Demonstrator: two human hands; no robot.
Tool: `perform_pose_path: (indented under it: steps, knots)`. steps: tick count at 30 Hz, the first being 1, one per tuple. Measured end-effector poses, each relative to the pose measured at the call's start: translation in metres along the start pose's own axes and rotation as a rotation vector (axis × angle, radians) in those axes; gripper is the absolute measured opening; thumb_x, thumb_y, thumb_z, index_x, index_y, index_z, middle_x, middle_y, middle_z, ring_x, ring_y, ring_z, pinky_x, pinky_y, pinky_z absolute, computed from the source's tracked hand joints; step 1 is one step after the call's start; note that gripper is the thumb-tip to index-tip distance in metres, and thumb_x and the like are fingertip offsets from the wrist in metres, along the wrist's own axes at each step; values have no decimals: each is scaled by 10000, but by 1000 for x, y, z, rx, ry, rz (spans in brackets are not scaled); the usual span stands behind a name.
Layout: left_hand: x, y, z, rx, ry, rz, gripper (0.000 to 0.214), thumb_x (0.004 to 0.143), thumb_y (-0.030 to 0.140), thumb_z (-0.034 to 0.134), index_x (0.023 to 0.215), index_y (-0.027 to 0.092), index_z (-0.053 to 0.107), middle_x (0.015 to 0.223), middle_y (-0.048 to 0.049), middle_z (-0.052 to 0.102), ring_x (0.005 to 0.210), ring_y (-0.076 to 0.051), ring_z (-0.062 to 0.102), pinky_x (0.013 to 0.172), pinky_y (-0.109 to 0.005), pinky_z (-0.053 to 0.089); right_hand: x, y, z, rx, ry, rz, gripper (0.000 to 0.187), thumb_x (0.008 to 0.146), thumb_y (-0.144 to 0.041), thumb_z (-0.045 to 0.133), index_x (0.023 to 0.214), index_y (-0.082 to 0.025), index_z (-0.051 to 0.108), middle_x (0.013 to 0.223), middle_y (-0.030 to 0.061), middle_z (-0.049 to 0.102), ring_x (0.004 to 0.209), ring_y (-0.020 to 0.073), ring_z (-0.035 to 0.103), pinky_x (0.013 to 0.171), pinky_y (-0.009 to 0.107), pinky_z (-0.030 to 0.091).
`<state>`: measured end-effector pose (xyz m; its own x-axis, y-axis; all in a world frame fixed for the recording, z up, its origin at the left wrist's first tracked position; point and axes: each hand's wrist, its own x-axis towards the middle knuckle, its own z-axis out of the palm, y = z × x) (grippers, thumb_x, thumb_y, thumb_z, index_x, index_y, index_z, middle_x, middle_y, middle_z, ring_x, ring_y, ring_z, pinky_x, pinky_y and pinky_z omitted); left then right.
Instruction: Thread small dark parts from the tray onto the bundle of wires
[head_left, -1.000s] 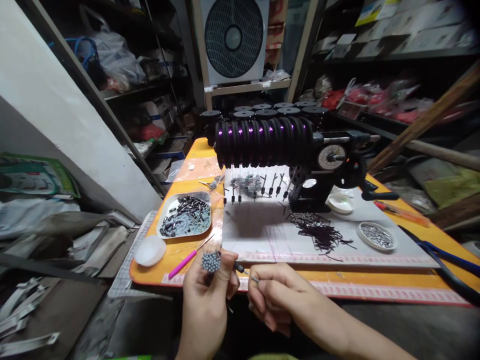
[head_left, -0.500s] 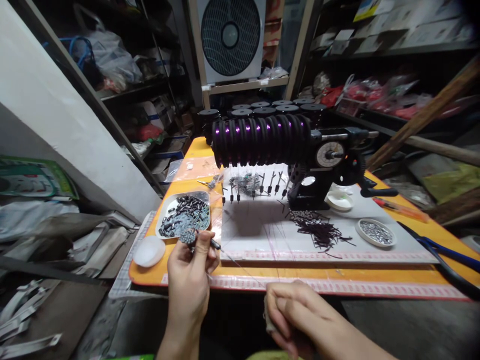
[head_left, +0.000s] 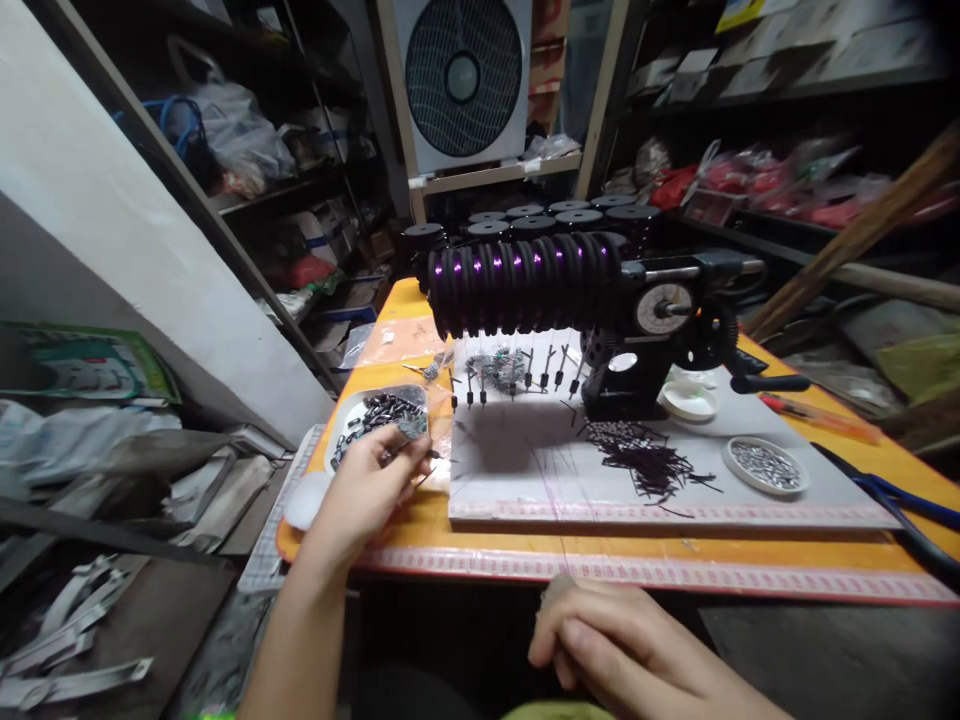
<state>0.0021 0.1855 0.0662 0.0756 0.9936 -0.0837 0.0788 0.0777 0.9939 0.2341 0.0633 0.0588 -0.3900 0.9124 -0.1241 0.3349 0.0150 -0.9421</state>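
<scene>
The left hand (head_left: 379, 480) covers the near part of the white tray (head_left: 346, 415), so that its near edge and part of the dark cylindrical pieces (head_left: 388, 408) in it are hidden; whatever lies inside the left palm cannot be seen; the right hand (head_left: 596, 635) and its forearm run out at the lower border, and its inner side is turned out of sight. Left hand: thumb and fingertips pressed together, pinching a slim dark piece (head_left: 436, 456) at the tray's near right corner; right hand: fingers curled in front of the near edge of the worktop (head_left: 495, 548), below the strip along it; whether it grips anything cannot be told. The slim dark piece projects from the left fingertips toward the right, its long axis nearly level; its inner end is concealed by the fingers. Just left of the left hand sits a translucent white round item (head_left: 304, 500), partly covered by the wrist; beyond the right hand lie the pale board (head_left: 502, 480) and a heap of dark thin rods (head_left: 652, 465).
</scene>
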Motion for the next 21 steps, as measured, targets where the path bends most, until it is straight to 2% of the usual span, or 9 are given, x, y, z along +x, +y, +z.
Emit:
perform_pose_path:
  steps: [3, 5, 7, 9, 11, 14, 17, 21]
  knots:
    - [3, -3, 10, 46, -124, -35, 177, 769, 273, 739, 710, 125, 664, 626, -39, 655, 465, -112, 550, 416, -181, 376, 1, 2, 3, -58, 68, -79, 342, 969, -474, 458, 984, -316, 760, 930, 73, 684, 899, 233, 654, 823, 322, 503]
    - [2, -5, 14, 66, -140, -24, 126, 755, 220, 732, 847, 137, 704, 655, -33, 661, 554, -165, 625, 485, -223, 457, 0, 7, 4, -92, 105, -94, 287, 960, -437, 495, 1039, -345, 755, 939, 70, 676, 915, 232, 653, 818, 319, 515]
    - [1, -6, 13, 80, -106, 11, 329, 737, 172, 732, 1064, 165, 690, 690, -14, 663, 591, -177, 642, 528, -238, 483, -1, 12, 4, -110, 160, -119, 251, 955, -380, 528, 1091, -357, 737, 938, 63, 678, 930, 222, 653, 831, 309, 517]
    - [0, -8, 9, 80, -65, 40, 459, 733, 151, 733, 1180, 193, 638, 711, 4, 648, 538, -148, 606, 491, -218, 454, 1, 16, 5, -119, 202, -169, 246, 948, -317, 551, 1119, -349, 725, 919, 55, 687, 898, 206, 659, 803, 294, 521]
    - [0, -10, 6, 50, -34, 60, 437, 743, 165, 733, 1161, 206, 608, 726, 25, 614, 452, -102, 533, 417, -193, 390, 6, 19, 6, -129, 222, -211, 236, 939, -276, 566, 1103, -324, 728, 881, 47, 702, 840, 193, 666, 744, 283, 520]
    - [-1, -15, 6, -47, 3, 85, 302, 783, 230, 726, 1024, 219, 544, 737, 58, 566, 396, -61, 466, 378, -179, 343, 14, 22, 7, -126, 234, -188, 190, 932, -277, 597, 1078, -281, 718, 874, 38, 727, 811, 183, 676, 736, 278, 514]
    - [-3, -18, 7, -181, 37, 129, 207, 853, 295, 673, 870, 220, 481, 676, 87, 514, 446, -57, 485, 509, -207, 462, 17, 22, 8, -103, 233, -183, 118, 927, -305, 614, 967, -238, 703, 875, 39, 730, 802, 178, 675, 741, 266, 507]
    - [-3, -20, 5, -305, 81, 155, 196, 865, 288, 671, 816, 205, 500, 704, 70, 556, 551, -66, 541, 676, -249, 524, 17, 19, 7, -91, 225, -178, 156, 932, -320, 603, 825, -215, 646, 793, 25, 688, 716, 156, 637, 660, 245, 478]
